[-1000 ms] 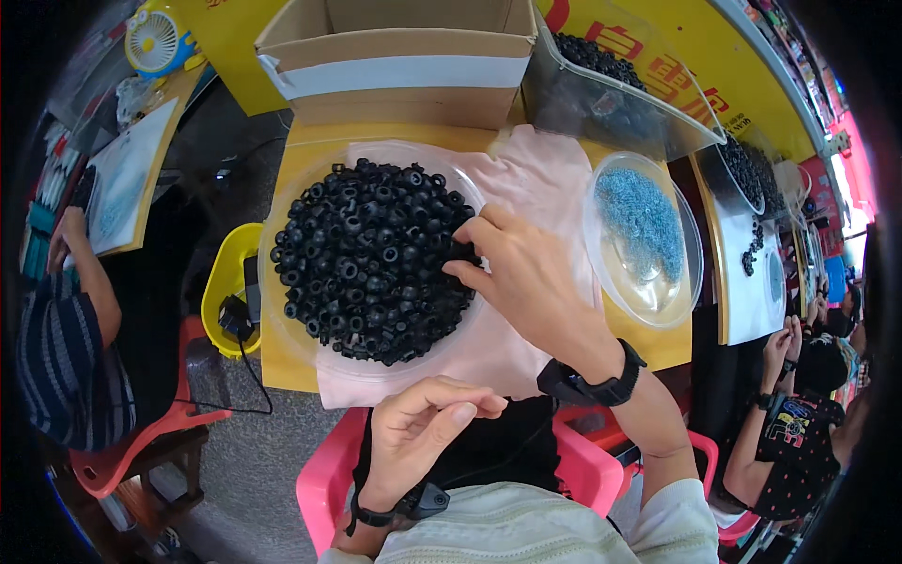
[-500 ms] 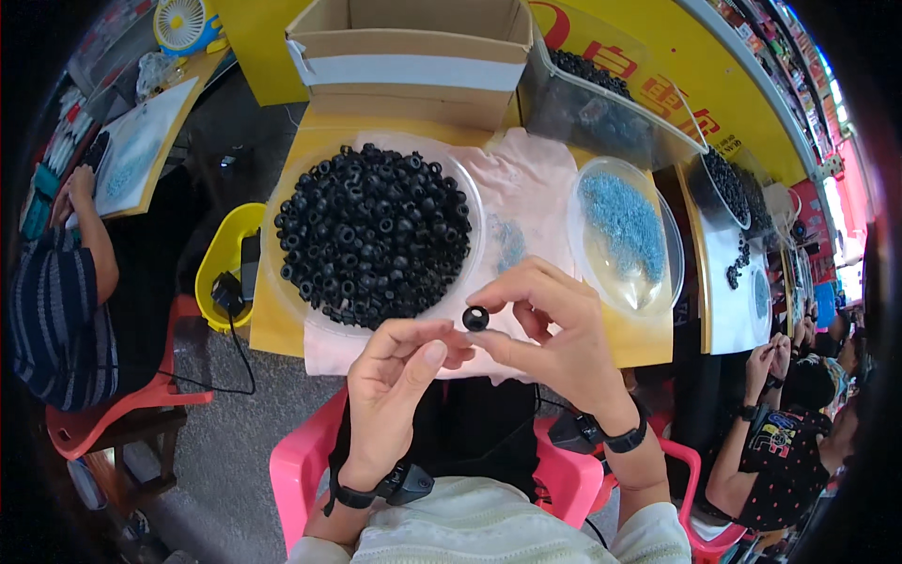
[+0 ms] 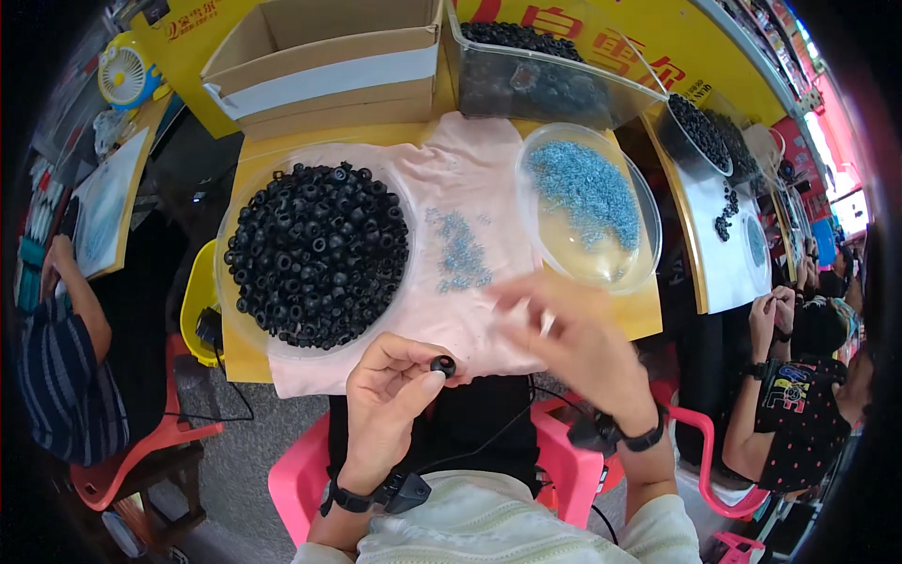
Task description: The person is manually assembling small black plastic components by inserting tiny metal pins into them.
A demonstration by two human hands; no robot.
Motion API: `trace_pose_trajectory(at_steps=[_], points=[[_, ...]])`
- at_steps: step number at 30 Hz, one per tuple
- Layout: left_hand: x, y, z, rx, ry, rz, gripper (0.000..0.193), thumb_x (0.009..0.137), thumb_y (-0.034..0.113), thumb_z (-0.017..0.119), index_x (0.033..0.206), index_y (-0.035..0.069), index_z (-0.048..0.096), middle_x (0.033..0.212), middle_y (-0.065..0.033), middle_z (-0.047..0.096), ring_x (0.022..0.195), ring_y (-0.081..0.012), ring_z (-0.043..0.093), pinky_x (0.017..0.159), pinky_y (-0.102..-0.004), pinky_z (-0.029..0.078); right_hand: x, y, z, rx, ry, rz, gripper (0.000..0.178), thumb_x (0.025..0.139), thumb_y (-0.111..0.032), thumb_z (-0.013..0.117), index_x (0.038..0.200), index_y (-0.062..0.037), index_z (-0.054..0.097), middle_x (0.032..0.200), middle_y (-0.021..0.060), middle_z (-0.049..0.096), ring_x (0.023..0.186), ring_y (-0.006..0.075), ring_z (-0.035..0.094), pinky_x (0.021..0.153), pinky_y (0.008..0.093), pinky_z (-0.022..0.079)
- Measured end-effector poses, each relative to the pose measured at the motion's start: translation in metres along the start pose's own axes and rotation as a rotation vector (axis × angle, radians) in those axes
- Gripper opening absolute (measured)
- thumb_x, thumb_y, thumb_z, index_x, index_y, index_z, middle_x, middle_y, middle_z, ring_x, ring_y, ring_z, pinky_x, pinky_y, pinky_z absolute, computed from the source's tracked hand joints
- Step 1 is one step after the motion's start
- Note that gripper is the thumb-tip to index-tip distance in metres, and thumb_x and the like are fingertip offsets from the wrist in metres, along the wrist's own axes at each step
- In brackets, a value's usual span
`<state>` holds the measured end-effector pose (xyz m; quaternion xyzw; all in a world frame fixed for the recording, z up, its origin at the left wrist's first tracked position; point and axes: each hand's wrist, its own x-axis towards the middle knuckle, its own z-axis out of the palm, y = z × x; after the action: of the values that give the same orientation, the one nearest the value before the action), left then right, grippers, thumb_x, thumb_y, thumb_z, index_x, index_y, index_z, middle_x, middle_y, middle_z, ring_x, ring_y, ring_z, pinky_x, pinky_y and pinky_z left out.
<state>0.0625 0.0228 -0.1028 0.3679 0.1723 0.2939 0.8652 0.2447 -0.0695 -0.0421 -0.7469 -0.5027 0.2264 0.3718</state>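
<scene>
My left hand (image 3: 390, 390) pinches a small round black piece with a hole (image 3: 443, 366) between thumb and forefinger, just past the near edge of the pink cloth (image 3: 470, 155). Motion smears my right hand (image 3: 568, 329), which hovers over the cloth's right part; whether its fingers hold anything cannot be made out. Closest to it is a loose patch of tiny light-blue pieces (image 3: 460, 249) on the cloth. To the left, a wide clear tray (image 3: 408, 202) is heaped with black hollow pieces (image 3: 319, 254). A clear round dish (image 3: 564, 263) at the right holds more tiny blue pieces (image 3: 587, 193).
Behind the cloth stand a cardboard box (image 3: 334, 89) and a clear bin (image 3: 554, 94) of black pieces. A yellow basket (image 3: 199, 301) is left of the table. Other people work at side tables, one at left (image 3: 70, 376), one at right (image 3: 799, 414).
The black piece, pinched in my right hand before, is now in my left. My right hand has come away from it, rightward over the cloth. The view has shifted, uncovering more blue pieces.
</scene>
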Motion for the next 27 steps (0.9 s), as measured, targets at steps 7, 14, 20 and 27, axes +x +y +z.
trace_pose_trajectory(at_steps=[7, 14, 20, 27], points=[[0.015, -0.002, 0.006, 0.127, -0.12, 0.036, 0.02, 0.083, -0.005, 0.063, 0.101, -0.001, 0.055, 0.096, -0.0164, 0.064, 0.087, -0.0222, 0.065, 0.082, -0.0359, 0.054, 0.062, 0.048, 0.005, -0.765, 0.267, -0.228, 0.009, 0.075, -0.007, 0.065, 0.084, -0.0072, 0.063, 0.083, 0.006, 0.063, 0.082, 0.022, 0.065, 0.061, 0.0342, 0.052], [0.025, -0.003, -0.004, 0.087, -0.125, -0.001, 0.017, 0.085, 0.001, 0.064, 0.099, 0.0, 0.055, 0.091, -0.017, 0.063, 0.082, -0.0231, 0.065, 0.075, -0.0356, 0.055, 0.087, 0.049, 0.032, -0.957, 0.105, -0.162, 0.006, 0.072, -0.008, 0.063, 0.076, -0.0086, 0.059, 0.083, 0.0055, 0.062, 0.081, 0.019, 0.065, 0.062, 0.0316, 0.053], [0.027, 0.0, -0.015, -0.197, -0.145, -0.073, 0.017, 0.09, 0.002, 0.06, 0.107, -0.002, 0.056, 0.098, -0.0148, 0.065, 0.093, -0.021, 0.065, 0.087, -0.0365, 0.053, 0.088, 0.048, 0.027, -0.946, 0.145, -0.13, 0.005, 0.075, -0.007, 0.063, 0.078, -0.0067, 0.059, 0.081, 0.0052, 0.062, 0.078, 0.0216, 0.066, 0.06, 0.0325, 0.053], [0.015, 0.001, -0.011, -0.137, -0.108, 0.012, 0.021, 0.088, -0.001, 0.063, 0.107, -0.001, 0.055, 0.103, -0.0137, 0.064, 0.095, -0.0206, 0.065, 0.089, -0.0359, 0.052, 0.038, 0.0, 0.003, 0.17, 0.001, -0.082, 0.019, 0.078, 0.002, 0.071, 0.096, 0.0, 0.065, 0.09, 0.0059, 0.066, 0.072, 0.0094, 0.061, 0.055, 0.0216, 0.048]])
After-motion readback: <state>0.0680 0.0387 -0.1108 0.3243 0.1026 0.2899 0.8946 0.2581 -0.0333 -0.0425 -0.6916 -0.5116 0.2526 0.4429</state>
